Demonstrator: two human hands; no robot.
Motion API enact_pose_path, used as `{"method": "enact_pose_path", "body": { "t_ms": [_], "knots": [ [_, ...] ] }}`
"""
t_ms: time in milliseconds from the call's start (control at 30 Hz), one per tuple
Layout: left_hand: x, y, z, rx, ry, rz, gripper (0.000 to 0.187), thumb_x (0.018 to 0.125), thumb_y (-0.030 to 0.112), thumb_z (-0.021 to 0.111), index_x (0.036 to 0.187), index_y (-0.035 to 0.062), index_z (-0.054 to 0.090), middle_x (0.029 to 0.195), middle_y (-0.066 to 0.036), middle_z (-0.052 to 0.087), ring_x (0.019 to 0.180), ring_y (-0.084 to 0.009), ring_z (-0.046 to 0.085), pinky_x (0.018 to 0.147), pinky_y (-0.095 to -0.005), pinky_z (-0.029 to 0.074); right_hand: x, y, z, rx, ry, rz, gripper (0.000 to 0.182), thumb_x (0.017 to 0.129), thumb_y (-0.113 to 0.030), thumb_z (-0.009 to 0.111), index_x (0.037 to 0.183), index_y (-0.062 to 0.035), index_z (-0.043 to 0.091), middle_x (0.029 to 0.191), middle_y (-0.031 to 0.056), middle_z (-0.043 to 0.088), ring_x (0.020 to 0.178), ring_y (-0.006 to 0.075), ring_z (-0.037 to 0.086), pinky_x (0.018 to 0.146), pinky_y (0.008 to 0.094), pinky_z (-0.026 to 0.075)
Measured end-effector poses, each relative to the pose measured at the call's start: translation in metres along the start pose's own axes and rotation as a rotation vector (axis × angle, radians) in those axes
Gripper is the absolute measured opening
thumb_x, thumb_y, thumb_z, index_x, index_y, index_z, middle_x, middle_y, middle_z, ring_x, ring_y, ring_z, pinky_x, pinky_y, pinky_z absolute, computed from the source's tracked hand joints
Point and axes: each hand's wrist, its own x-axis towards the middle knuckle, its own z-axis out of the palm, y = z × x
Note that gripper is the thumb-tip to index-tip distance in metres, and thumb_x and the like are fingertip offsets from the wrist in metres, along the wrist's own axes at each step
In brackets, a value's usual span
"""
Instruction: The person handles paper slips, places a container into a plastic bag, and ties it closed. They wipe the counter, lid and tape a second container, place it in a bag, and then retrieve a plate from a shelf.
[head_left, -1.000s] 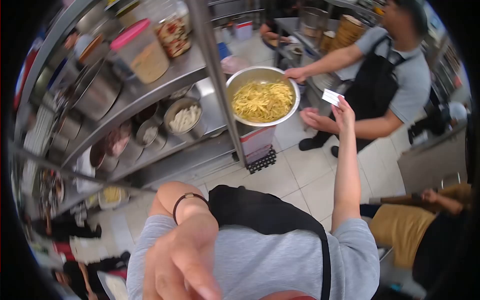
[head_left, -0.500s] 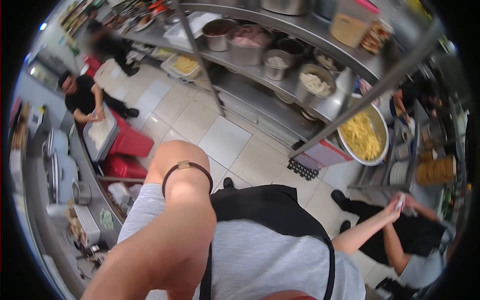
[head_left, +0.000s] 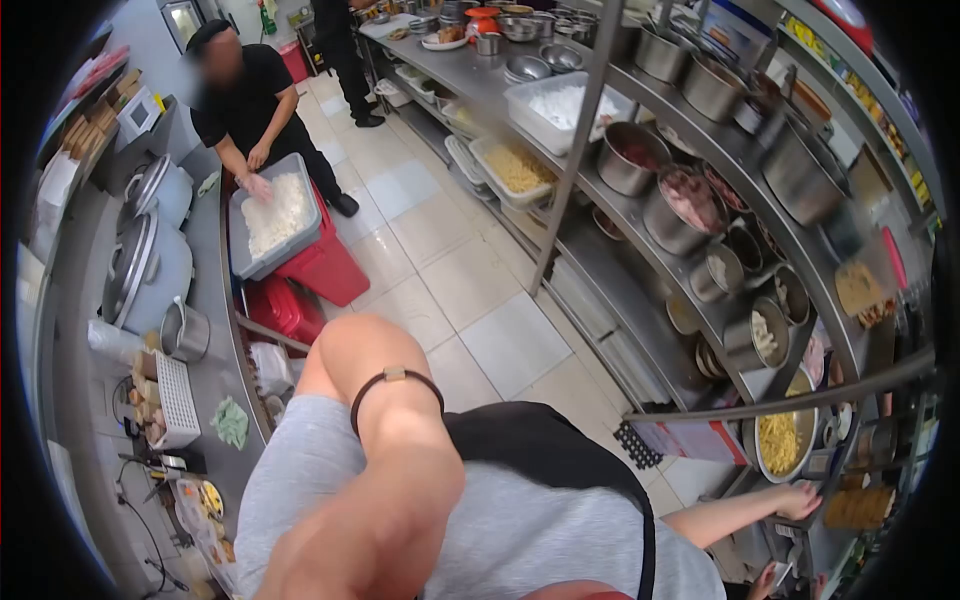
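Observation:
My left arm, with a dark band round the wrist, bends back towards the camera. The back of my left hand [head_left: 385, 500] is large at the lower middle; its fingers are out of sight. My right hand [head_left: 798, 500] reaches out at the lower right with its fingers curled together, and I cannot make out anything in them. It is near a stack of brown things [head_left: 858, 508] and below a large bowl of yellow strips [head_left: 778, 442]. Under it, another person's hand [head_left: 765, 582] is by a small white thing [head_left: 782, 570].
A co-worker [head_left: 245, 110] bends over a grey tub [head_left: 240, 240] of white food on a red bin [head_left: 335, 270]. Steel shelves [head_left: 650, 225] with several pots run along the right. On the left counter [head_left: 215, 380] are big lidded pots [head_left: 160, 270] and a green cloth [head_left: 230, 422].
My view has swung left and moved nearer the co-worker with the tub. My right hand has come away from the other person's hands and the white thing. My left arm stays bent.

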Motion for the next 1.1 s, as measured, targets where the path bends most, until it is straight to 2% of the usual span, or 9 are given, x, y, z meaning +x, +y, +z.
{"method": "enact_pose_path", "body": {
  "t_ms": [133, 200, 267, 400, 633, 700, 767, 1033, 1100],
  "knots": [
    [-0.017, -0.004, -0.053, -0.139, -0.001, -0.192, 0.046, 0.085, 0.037, 0.037, 0.125, 0.0158, 0.044, 0.137, 0.002, 0.032, 0.129, -0.0091, 0.023, 0.100, -0.0431, 0.021, -0.172, -0.096, 0.094, 0.198, -0.400, 0.078, 0.026, 0.082, -0.005, 0.052, 0.106, 0.0034, 0.054, 0.100, 0.0134, 0.057, 0.088, 0.0217, 0.056, 0.076, 0.0290, 0.046],
    [-0.037, -0.016, -0.084, -0.165, -0.024, -0.145, 0.045, 0.085, 0.037, 0.037, 0.125, 0.0180, 0.043, 0.137, 0.003, 0.031, 0.128, -0.0079, 0.023, 0.099, -0.0441, 0.021, -0.243, -0.142, 0.134, 0.166, -0.562, -0.092, 0.026, 0.086, -0.007, 0.048, 0.109, 0.0053, 0.052, 0.105, 0.0133, 0.056, 0.090, 0.0200, 0.057, 0.080, 0.0290, 0.046],
    [-0.062, 0.023, -0.116, 0.098, 0.070, -0.287, 0.042, 0.085, 0.035, 0.040, 0.126, 0.0229, 0.043, 0.137, 0.006, 0.032, 0.127, -0.0051, 0.025, 0.096, -0.0453, 0.023, -0.293, -0.161, 0.169, 0.218, -0.692, -0.207, 0.025, 0.088, -0.008, 0.047, 0.108, 0.0052, 0.052, 0.105, 0.0128, 0.056, 0.091, 0.0195, 0.057, 0.077, 0.0275, 0.047],
    [-0.114, -0.040, -0.176, -0.145, -0.224, -0.358, 0.042, 0.086, 0.031, 0.045, 0.127, 0.0262, 0.040, 0.135, 0.011, 0.034, 0.121, -0.0055, 0.036, 0.092, -0.0435, 0.030, -0.415, -0.209, 0.221, 0.345, -0.828, -0.141, 0.023, 0.088, -0.008, 0.046, 0.107, 0.0028, 0.054, 0.100, 0.0100, 0.057, 0.080, 0.0136, 0.054, 0.072, 0.0244, 0.045],
    [-0.155, -0.151, -0.235, -0.195, -0.197, -0.445, 0.043, 0.084, 0.033, 0.047, 0.127, 0.0280, 0.041, 0.131, 0.011, 0.039, 0.117, -0.0074, 0.041, 0.093, -0.0434, 0.029, -0.643, -0.269, 0.296, 0.728, -1.376, -0.038, 0.016, 0.084, 0.001, 0.048, 0.097, 0.0020, 0.058, 0.086, 0.0092, 0.058, 0.068, 0.0119, 0.055, 0.059, 0.0203, 0.043],
    [-0.171, -0.172, -0.260, -0.209, -0.213, -0.477, 0.042, 0.084, 0.033, 0.047, 0.125, 0.0280, 0.043, 0.130, 0.011, 0.041, 0.117, -0.0067, 0.041, 0.095, -0.0427, 0.028, -0.701, -0.277, 0.328, 0.851, -1.444, -0.108, 0.016, 0.081, 0.004, 0.050, 0.094, 0.0021, 0.059, 0.084, 0.0102, 0.058, 0.068, 0.0136, 0.056, 0.059, 0.0201, 0.044],
    [-0.192, -0.194, -0.284, -0.199, -0.223, -0.495, 0.039, 0.084, 0.033, 0.048, 0.122, 0.0273, 0.047, 0.127, 0.010, 0.045, 0.116, -0.0060, 0.042, 0.095, -0.0417, 0.027, -0.755, -0.300, 0.351, 0.941, -1.484, 0.098, 0.017, 0.078, 0.006, 0.052, 0.092, 0.0017, 0.060, 0.082, 0.0100, 0.059, 0.067, 0.0140, 0.056, 0.061, 0.0217, 0.044],
    [-0.269, -0.276, -0.414, -0.300, -0.386, -0.452, 0.040, 0.082, 0.039, 0.051, 0.119, 0.0235, 0.051, 0.113, 0.007, 0.056, 0.119, -0.0057, 0.037, 0.096, -0.0426, 0.023, -0.858, -0.321, 0.477, 0.876, -1.297, -0.051, 0.015, 0.079, 0.003, 0.053, 0.092, 0.0006, 0.060, 0.082, 0.0054, 0.059, 0.068, 0.0087, 0.054, 0.060, 0.0200, 0.042],
    [-0.300, -0.309, -0.438, -0.158, -0.250, -0.473, 0.045, 0.079, 0.056, 0.047, 0.117, 0.0306, 0.051, 0.108, 0.007, 0.056, 0.106, -0.0200, 0.037, 0.090, -0.0352, 0.025, -0.859, -0.307, 0.528, 0.822, -1.188, 0.098, 0.016, 0.082, -0.002, 0.052, 0.095, -0.0003, 0.060, 0.084, 0.0039, 0.059, 0.070, 0.0070, 0.053, 0.060, 0.0191, 0.042]
  ]
}}
